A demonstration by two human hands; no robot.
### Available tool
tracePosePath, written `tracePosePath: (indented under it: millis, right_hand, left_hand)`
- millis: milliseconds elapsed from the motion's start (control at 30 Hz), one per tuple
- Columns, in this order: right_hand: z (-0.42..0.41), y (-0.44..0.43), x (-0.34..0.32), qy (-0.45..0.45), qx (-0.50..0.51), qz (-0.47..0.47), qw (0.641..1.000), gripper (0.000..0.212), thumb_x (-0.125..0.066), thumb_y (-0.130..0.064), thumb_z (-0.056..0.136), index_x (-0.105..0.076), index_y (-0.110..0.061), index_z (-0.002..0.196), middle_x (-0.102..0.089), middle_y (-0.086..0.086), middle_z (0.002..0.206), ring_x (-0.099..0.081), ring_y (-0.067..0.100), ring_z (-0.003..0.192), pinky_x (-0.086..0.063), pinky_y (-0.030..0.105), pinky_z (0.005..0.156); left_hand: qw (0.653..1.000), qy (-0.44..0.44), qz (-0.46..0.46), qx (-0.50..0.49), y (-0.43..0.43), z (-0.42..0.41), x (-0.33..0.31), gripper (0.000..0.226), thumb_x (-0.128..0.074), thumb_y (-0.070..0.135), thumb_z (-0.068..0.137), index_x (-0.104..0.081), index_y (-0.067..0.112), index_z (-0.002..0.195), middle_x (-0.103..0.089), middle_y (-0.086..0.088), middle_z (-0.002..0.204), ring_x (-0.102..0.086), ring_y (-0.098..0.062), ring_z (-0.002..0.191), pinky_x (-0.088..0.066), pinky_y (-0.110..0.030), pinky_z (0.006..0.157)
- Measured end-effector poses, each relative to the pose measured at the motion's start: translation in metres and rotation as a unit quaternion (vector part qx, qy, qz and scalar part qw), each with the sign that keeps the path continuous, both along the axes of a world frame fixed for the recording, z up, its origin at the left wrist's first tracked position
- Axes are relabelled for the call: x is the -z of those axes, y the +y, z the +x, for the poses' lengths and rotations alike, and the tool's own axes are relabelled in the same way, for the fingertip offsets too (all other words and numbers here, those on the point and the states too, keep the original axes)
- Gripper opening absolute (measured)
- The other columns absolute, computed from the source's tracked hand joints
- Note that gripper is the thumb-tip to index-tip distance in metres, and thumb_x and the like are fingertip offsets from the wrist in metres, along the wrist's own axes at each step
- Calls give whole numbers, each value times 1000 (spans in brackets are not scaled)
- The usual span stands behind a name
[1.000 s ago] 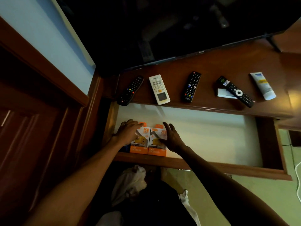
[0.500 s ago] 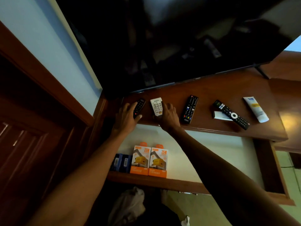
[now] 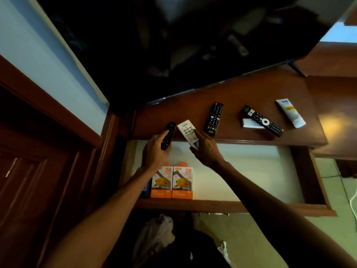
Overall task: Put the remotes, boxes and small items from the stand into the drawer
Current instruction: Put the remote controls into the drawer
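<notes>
Both remotes have just left the stand (image 3: 251, 93): your left hand (image 3: 154, 153) fingers grasp the black remote (image 3: 167, 137), your right hand (image 3: 207, 149) the white remote (image 3: 187, 132), above the open drawer's (image 3: 251, 171) far left. Two remotes remain.

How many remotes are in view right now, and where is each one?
4. A black remote in the left hand, a white remote in the right hand, and two black ones lying on the stand. None looks hidden.
</notes>
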State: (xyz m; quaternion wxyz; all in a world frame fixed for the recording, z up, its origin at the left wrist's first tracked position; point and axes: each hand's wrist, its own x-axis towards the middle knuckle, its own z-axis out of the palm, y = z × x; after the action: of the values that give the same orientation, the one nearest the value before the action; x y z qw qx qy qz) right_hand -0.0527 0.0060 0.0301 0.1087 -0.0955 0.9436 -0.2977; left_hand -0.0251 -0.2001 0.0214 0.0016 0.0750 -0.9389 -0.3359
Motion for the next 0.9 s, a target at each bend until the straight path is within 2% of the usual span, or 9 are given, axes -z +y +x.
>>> tracePosePath:
  millis: [167, 267, 400, 533, 767, 900]
  right_hand:
    - [62, 63, 12, -14, 26, 2, 1000, 72, -67, -25, 87, -33, -13, 148, -45, 15, 144, -51, 37, 120, -52, 48, 93]
    - [90, 99, 28, -44, 48, 27, 998, 70, -66, -28, 87, -33, -14, 148, -46, 15, 142, -52, 37, 118, -52, 47, 91]
    - [109, 138, 56, -100, 97, 39, 990, 69, -67, -25, 86, -36, -13, 147, -48, 19, 140, -53, 39, 116, -50, 45, 92]
    - [107, 160, 88, -132, 115, 41, 984, 67, -67, -24, 86, -38, -13, 146, -46, 21, 141, -51, 41, 118, -46, 43, 94]
    - [84, 169, 119, -149, 58, 35, 986, 68, -62, -18, 89, -30, -15, 149, -41, 25, 140, -47, 46, 117, -46, 49, 95]
    - [80, 167, 122, -153, 19, 63, 986, 74, -63, -24, 90, -23, -22, 152, -32, 22, 146, -43, 42, 123, -49, 50, 96]
  left_hand:
    - [997, -4, 58, 51, 60, 40, 11, 60, -68, 31, 86, -45, 28, 142, -61, -6, 124, -60, -22, 110, -53, -37, 90]
    - [995, -37, 60, 74, 94, 56, 25, 60, -67, 34, 86, -45, 28, 142, -62, -7, 119, -62, -22, 105, -54, -36, 85]
    - [991, -91, 28, 96, 130, 63, 46, 62, -68, 35, 85, -46, 25, 142, -64, -9, 121, -62, -23, 106, -52, -34, 83]
    - [986, -137, -6, 94, 163, 56, 67, 62, -67, 36, 87, -44, 23, 143, -61, -13, 123, -61, -29, 108, -52, -39, 84]
    - [966, -219, -114, 77, 182, 46, 103, 66, -58, 39, 93, -28, 25, 150, -48, -16, 132, -51, -36, 115, -47, -46, 89]
    - [961, -228, -122, 95, 187, 40, 104, 66, -60, 37, 92, -30, 21, 148, -43, -18, 133, -49, -38, 116, -47, -47, 91]
